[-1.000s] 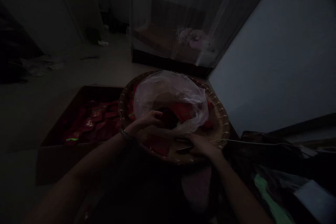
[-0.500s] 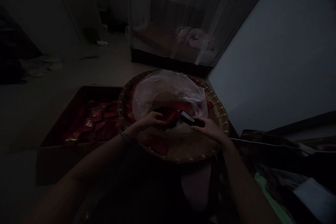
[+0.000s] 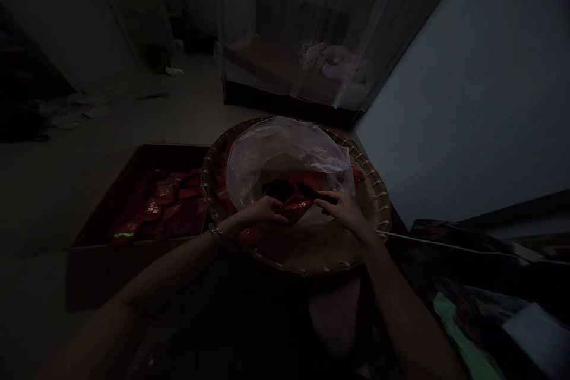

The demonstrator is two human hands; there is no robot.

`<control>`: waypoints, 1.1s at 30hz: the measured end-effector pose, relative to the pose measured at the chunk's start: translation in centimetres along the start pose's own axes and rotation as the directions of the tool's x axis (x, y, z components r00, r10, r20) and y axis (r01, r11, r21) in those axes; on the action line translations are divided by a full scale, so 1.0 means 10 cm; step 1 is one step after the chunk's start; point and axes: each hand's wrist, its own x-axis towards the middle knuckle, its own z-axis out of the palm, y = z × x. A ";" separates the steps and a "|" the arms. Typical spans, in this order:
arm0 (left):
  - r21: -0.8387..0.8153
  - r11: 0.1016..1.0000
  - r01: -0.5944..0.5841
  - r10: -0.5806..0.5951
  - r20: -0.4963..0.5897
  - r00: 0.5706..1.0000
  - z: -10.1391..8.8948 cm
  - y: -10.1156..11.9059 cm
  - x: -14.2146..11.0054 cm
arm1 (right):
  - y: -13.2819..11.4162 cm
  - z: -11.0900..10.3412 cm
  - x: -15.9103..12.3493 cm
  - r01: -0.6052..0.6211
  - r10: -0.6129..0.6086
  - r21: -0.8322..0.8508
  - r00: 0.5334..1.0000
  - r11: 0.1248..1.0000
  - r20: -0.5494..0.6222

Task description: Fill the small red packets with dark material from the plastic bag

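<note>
Red envelope (image 3: pixel 294 208) at middle of the frame, lying at the mouth of a clear plastic bag (image 3: pixel 285 160), between both hands. Left hand (image 3: pixel 262 212) with fingers pressed together, touching the left end of the envelope; a real pinch impossible to tell. Right hand (image 3: pixel 345 211) with fingers curved and slightly spread, over a thin dark object (image 3: pixel 318 193), its kind too dark to tell. Below, a round woven bamboo tray (image 3: pixel 378 214). Just left of it, a cardboard box (image 3: pixel 111 273) with many more red envelopes (image 3: pixel 155 208).
</note>
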 end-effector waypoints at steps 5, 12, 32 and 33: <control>0.082 0.996 -0.040 0.038 0.022 0.999 -0.06 -0.05 0.00 | 0.00 0.03 0.02 -0.022 0.022 0.026 1.000 0.999 -0.002; 0.127 0.991 -0.040 0.037 0.029 0.999 -0.12 -0.11 0.03 | 0.01 -0.03 0.03 -0.138 0.125 0.094 0.984 0.986 0.130; 0.023 1.000 -0.007 0.004 0.126 0.992 -0.10 -0.17 0.03 | 0.22 -0.02 -0.09 0.287 -0.264 -0.207 0.956 0.935 0.129; 0.016 1.000 -0.005 0.003 0.135 0.991 -0.10 -0.17 0.03 | 0.21 -0.02 -0.10 0.298 -0.276 -0.199 0.952 0.934 0.129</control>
